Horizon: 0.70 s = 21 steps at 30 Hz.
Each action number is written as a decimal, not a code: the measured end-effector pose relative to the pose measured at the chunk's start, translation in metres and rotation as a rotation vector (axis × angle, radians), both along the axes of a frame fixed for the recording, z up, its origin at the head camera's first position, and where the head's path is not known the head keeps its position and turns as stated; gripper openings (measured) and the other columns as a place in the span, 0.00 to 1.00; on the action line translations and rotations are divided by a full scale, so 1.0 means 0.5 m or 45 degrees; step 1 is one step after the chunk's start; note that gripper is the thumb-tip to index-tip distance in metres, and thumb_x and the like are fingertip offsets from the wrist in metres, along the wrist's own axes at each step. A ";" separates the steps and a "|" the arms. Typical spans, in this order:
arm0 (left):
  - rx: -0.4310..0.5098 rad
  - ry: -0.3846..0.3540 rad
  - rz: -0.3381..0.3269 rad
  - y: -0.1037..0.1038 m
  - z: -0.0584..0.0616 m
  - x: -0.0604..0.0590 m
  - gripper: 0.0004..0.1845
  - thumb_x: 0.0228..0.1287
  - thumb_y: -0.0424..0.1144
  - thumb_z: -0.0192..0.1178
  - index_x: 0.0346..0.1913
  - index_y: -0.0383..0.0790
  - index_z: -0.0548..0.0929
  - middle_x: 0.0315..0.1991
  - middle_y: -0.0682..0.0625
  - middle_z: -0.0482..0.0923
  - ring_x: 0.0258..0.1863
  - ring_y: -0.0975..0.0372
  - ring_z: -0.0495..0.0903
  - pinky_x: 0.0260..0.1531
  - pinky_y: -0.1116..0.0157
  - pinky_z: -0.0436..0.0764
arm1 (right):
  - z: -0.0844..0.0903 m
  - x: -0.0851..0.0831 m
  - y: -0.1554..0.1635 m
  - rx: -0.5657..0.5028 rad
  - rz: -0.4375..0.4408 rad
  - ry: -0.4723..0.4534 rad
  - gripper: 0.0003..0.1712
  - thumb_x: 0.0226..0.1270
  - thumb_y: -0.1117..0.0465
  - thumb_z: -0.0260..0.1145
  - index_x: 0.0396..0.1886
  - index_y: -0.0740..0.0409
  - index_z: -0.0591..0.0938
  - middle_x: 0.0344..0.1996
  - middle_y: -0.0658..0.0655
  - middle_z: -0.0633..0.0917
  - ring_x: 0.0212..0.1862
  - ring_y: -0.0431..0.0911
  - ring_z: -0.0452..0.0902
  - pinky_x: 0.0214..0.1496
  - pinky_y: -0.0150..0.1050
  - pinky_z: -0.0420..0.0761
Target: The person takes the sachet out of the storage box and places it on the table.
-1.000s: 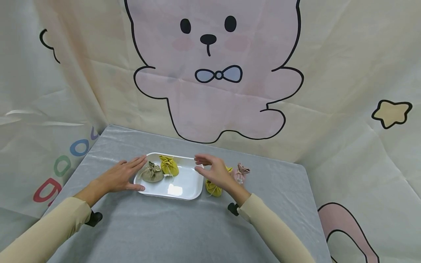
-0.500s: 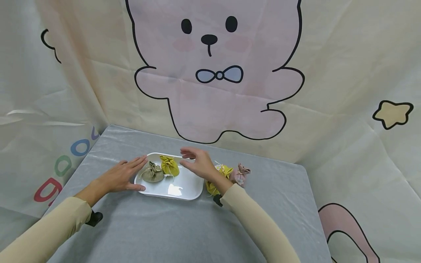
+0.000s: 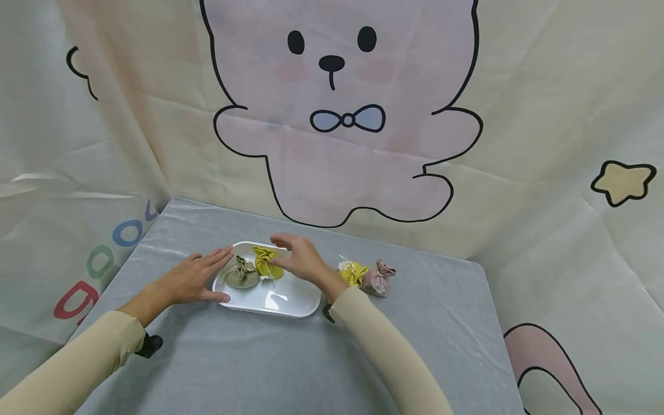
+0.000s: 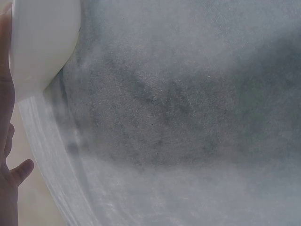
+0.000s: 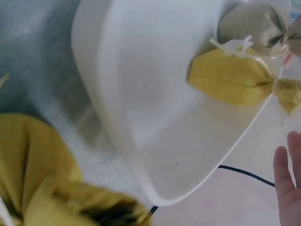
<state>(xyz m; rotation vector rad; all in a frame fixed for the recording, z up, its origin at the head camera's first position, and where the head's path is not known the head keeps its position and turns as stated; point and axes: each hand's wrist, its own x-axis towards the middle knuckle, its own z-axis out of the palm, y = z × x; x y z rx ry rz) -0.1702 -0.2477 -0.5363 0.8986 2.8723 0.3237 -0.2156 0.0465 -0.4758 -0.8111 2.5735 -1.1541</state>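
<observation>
Four pouches and two hands to note from the head view. Found the left hand lying flat on the grey counter, fingers straight along the left rim of the white tray and thumb at its near corner, grip slack and closed round nothing. Saw the right hand over the far part of the tray, fingers loosely bent above the yellow pouch and thumb down beside it. Could not tell from here whether any finger touched the cloth. Placed that yellow pouch inside the tray at its far left, just beside the olive pouch, which sat nearer the left hand. Noted a second yellow pouch and a pink pouch off the tray to the right, side by side on the counter, just past the right wrist. Behind it all, a printed backdrop with a pink cartoon animal. From the left wrist view, made out little: the tray as a white curve at top left, the edge of the left hand against it, and blurred counter elsewhere. From the right wrist view, saw the tray tilted across the frame with the yellow pouch and olive pouch touching at its upper right, the second yellow pouch blurred at bottom left on the counter, and the right fingers extended at the right edge, clear of the pouch, grip empty.
</observation>
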 end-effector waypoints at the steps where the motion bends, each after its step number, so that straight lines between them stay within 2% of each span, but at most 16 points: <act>1: -0.002 -0.008 0.002 0.000 0.000 0.000 0.58 0.53 0.72 0.63 0.77 0.35 0.59 0.76 0.38 0.56 0.71 0.43 0.64 0.60 0.37 0.66 | -0.001 -0.001 -0.005 0.012 0.001 0.000 0.30 0.62 0.61 0.74 0.64 0.60 0.78 0.60 0.55 0.82 0.60 0.45 0.79 0.63 0.36 0.74; 12: -0.018 -0.032 0.000 0.000 0.005 0.001 0.59 0.55 0.75 0.59 0.76 0.34 0.59 0.77 0.37 0.55 0.71 0.43 0.64 0.60 0.37 0.66 | -0.023 -0.003 -0.044 0.034 0.027 -0.016 0.30 0.62 0.64 0.73 0.64 0.61 0.78 0.60 0.55 0.82 0.60 0.44 0.79 0.62 0.33 0.74; 21: 0.012 -0.001 -0.009 -0.001 0.001 0.000 0.58 0.54 0.73 0.61 0.76 0.34 0.60 0.76 0.37 0.56 0.71 0.43 0.64 0.59 0.37 0.67 | -0.034 -0.003 -0.055 0.024 0.018 -0.010 0.28 0.62 0.68 0.72 0.62 0.64 0.78 0.58 0.57 0.83 0.59 0.45 0.80 0.61 0.30 0.73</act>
